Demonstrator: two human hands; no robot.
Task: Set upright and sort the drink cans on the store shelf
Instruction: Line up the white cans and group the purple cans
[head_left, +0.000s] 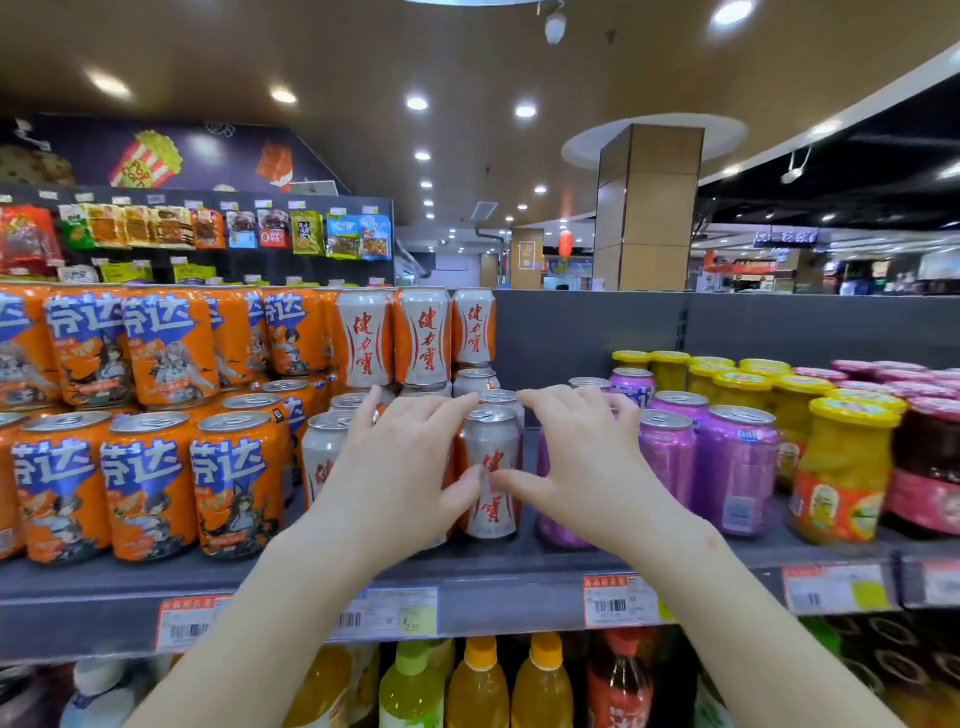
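Silver-and-orange drink can (492, 447) stood upright near the front edge of the grey shelf (519, 571), right between my two hands. My left hand (402, 467) was spread loose, fingers apart, its thumb (465, 486) touching the can's front while the fingers reached over the matching can (324, 452) just beside it. My right hand (582, 462) mirrored it, fingers splayed and relaxed over the purple cans (735, 467), its thumb (514, 486) on the same can's front; neither hand was wrapped round anything. More silver-and-orange cans (423, 338) stood in a second tier behind. Orange cans (148, 483) filled the left of the shelf in two tiers. Yellow-lidded fruit jars (841, 467) stood to the right of the purple ones. Price labels (615, 600) lined the shelf edge, with drink bottles (480, 686) below
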